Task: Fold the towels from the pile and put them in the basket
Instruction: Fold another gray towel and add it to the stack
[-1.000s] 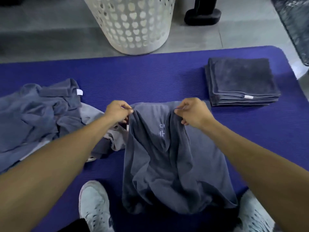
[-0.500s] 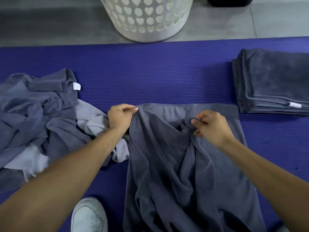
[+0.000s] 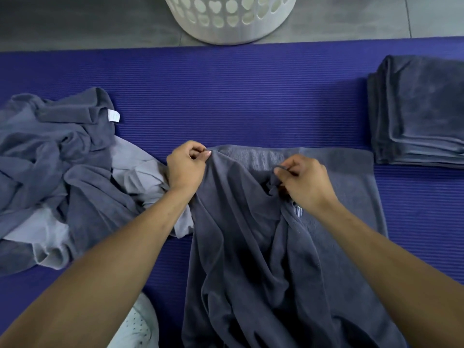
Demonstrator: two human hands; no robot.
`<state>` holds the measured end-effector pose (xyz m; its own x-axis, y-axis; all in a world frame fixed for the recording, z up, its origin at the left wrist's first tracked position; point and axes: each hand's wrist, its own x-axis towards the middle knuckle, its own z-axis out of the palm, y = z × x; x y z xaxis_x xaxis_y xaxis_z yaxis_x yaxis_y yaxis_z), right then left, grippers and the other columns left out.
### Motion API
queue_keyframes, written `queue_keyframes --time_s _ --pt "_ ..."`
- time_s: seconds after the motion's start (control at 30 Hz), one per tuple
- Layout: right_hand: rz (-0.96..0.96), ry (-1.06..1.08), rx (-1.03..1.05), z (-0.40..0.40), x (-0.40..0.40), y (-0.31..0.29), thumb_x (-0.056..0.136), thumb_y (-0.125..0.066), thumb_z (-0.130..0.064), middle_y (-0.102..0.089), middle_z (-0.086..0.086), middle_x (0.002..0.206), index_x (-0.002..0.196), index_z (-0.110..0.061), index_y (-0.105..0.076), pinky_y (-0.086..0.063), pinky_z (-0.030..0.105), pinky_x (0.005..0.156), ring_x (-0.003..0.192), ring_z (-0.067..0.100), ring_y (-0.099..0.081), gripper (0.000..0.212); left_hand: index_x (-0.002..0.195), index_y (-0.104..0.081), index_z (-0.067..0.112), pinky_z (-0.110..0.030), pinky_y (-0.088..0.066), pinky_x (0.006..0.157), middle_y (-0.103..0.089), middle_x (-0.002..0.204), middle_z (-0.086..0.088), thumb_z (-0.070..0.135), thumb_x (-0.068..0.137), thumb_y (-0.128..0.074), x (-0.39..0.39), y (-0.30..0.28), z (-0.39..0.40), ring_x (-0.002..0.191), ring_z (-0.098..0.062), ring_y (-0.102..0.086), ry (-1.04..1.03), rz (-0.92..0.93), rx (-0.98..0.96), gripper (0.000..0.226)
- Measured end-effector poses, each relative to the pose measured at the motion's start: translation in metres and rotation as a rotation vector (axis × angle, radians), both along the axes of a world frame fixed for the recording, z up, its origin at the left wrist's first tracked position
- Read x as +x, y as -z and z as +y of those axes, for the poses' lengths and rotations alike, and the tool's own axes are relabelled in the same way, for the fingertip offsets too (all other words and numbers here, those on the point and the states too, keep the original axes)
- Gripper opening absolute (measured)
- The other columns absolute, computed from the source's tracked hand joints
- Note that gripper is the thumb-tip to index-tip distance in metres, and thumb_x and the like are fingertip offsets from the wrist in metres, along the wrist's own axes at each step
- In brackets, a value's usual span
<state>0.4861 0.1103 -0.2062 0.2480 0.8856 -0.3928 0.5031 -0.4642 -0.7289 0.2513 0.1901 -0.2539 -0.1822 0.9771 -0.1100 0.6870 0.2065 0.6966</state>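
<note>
A dark grey towel (image 3: 246, 259) lies rumpled on the blue mat (image 3: 238, 96) in front of me, its far edge flat on the mat. My left hand (image 3: 187, 165) pinches the towel's upper left corner. My right hand (image 3: 305, 183) grips a bunched fold near the towel's middle top. To the left sits a loose pile of grey towels (image 3: 57, 167) with a white tag. A stack of folded dark towels (image 3: 419, 111) rests at the right. The white perforated basket (image 3: 231, 18) stands on the floor beyond the mat.
A grey tiled floor (image 3: 75, 21) lies beyond the mat's far edge. My white shoe (image 3: 138, 327) shows at the bottom, left of the towel. Bare mat stretches between the towel and the basket.
The towel's top edge came down from a lifted hold onto the mat. Both hands moved lower and apart, and the view shifted so the basket and folded stack sit farther up and right.
</note>
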Motion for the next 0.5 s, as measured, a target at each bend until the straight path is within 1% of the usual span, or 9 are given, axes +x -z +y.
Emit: queue_keyframes --time_s 0.07,0.1,0.17,0.2,0.27,0.33,0.4,0.43,0.5 --pt "0.000 -0.002 -0.004 -0.001 0.000 -0.002 0.094 -0.064 -0.026 -0.072 -0.002 0.071 0.088 -0.018 -0.064 -0.047 0.012 0.050 0.068 0.013 -0.068 0.011 0.100 -0.068 0.019 -0.017 -0.043 0.074 -0.064 0.076 0.008 0.025 0.087 -0.073 0.000 0.001 0.000 0.077 -0.010 -0.060 0.030 0.070 -0.010 0.015" --pt "0.001 -0.007 -0.004 -0.002 0.000 -0.003 0.094 -0.064 -0.026 -0.072 -0.001 0.071 0.088 -0.017 -0.064 -0.049 0.014 0.051 0.067 0.014 -0.068 0.011 0.102 -0.068 0.018 -0.022 -0.042 0.078 -0.066 0.083 0.002 0.026 0.087 -0.072 0.000 0.001 0.001 0.083 -0.014 -0.059 0.047 0.111 -0.021 0.017" --pt "0.008 -0.024 -0.001 -0.004 0.001 -0.007 0.095 -0.064 -0.024 -0.072 -0.001 0.070 0.089 -0.017 -0.063 -0.054 0.020 0.057 0.066 0.016 -0.068 0.009 0.096 -0.068 0.017 -0.025 -0.041 0.080 -0.064 0.097 -0.006 0.026 0.088 -0.070 0.002 0.000 0.004 0.089 -0.019 -0.058 0.049 0.152 -0.074 0.012" --pt "0.020 -0.028 -0.006 -0.006 0.003 -0.008 0.094 -0.064 -0.022 -0.072 -0.001 0.069 0.090 -0.016 -0.063 -0.058 0.026 0.061 0.064 0.015 -0.069 0.008 0.092 -0.067 0.017 -0.026 -0.041 0.080 -0.063 0.100 -0.007 0.026 0.089 -0.068 0.004 -0.003 0.006 0.090 -0.019 -0.058 0.046 0.150 -0.113 0.009" --pt "0.064 -0.014 -0.026 -0.008 0.012 -0.013 0.094 -0.066 -0.018 -0.073 -0.001 0.068 0.088 -0.014 -0.063 -0.061 0.034 0.066 0.061 0.012 -0.071 0.007 0.089 -0.064 0.019 -0.027 -0.045 0.078 -0.064 0.095 -0.002 0.025 0.091 -0.067 0.009 -0.011 0.007 0.085 -0.017 -0.060 0.056 0.043 -0.191 0.008" --pt "0.052 -0.007 -0.036 -0.012 0.028 -0.021 0.092 -0.068 -0.016 -0.073 0.000 0.066 0.083 -0.012 -0.064 -0.062 0.036 0.069 0.061 0.010 -0.071 0.011 0.088 -0.063 0.018 -0.024 -0.049 0.069 -0.065 0.081 0.004 0.024 0.093 -0.067 0.024 -0.024 0.001 0.072 -0.010 -0.059 0.103 -0.140 -0.263 0.008" --pt "-0.051 -0.045 -0.026 -0.018 0.049 -0.029 0.090 -0.071 -0.019 -0.072 -0.001 0.063 0.077 -0.012 -0.065 -0.059 0.033 0.069 0.061 0.009 -0.071 0.016 0.086 -0.063 0.020 -0.015 -0.046 0.059 -0.064 0.074 0.008 0.023 0.092 -0.068 0.049 -0.035 -0.009 0.062 -0.003 -0.058 0.177 -0.269 -0.323 0.008" --pt "-0.124 -0.067 -0.017 -0.023 0.062 -0.033 0.089 -0.072 -0.021 -0.071 -0.002 0.063 0.075 -0.014 -0.066 -0.058 0.032 0.069 0.062 0.011 -0.070 0.017 0.084 -0.064 0.021 -0.013 -0.045 0.057 -0.064 0.071 0.009 0.022 0.091 -0.070 0.064 -0.038 -0.014 0.059 0.000 -0.056 0.227 -0.314 -0.341 0.010" --pt "-0.277 -0.111 0.003 -0.031 0.088 -0.038 0.087 -0.073 -0.025 -0.069 -0.005 0.067 0.075 -0.018 -0.069 -0.056 0.034 0.069 0.067 0.015 -0.067 0.014 0.079 -0.063 0.023 -0.012 -0.040 0.053 -0.060 0.065 0.012 0.023 0.090 -0.071 0.094 -0.042 -0.022 0.050 0.005 -0.051 0.331 -0.341 -0.364 0.013"
